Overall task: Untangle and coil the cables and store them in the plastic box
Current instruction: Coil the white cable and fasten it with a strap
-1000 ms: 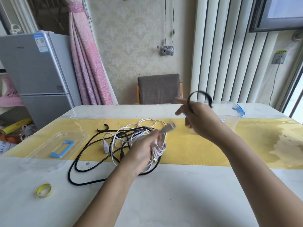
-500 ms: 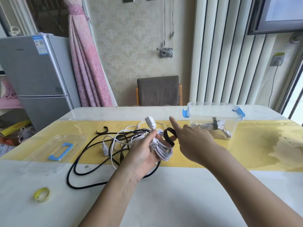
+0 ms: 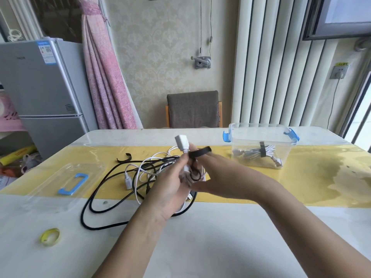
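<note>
My left hand (image 3: 170, 185) grips a coiled white cable (image 3: 181, 144) above the table, its plug end sticking up. My right hand (image 3: 218, 177) holds a black strap (image 3: 199, 153) against that coil, the strap looping around the bundle. Under and left of my hands lies a tangle of black cable (image 3: 100, 197) and white cable (image 3: 138, 173). The clear plastic box (image 3: 261, 135) with blue latches stands at the back right, with a strapped white coil (image 3: 259, 153) inside.
The box's clear lid (image 3: 66, 181) with a blue handle lies at the left. A spare black strap (image 3: 124, 159) sits behind the tangle. A yellow tape roll (image 3: 50, 236) lies near the front left. A chair (image 3: 193, 109) stands behind the table.
My right hand came down from in front of the box with the black strap and brought it to the white coil. My left hand lifted the coil, plug end up.
</note>
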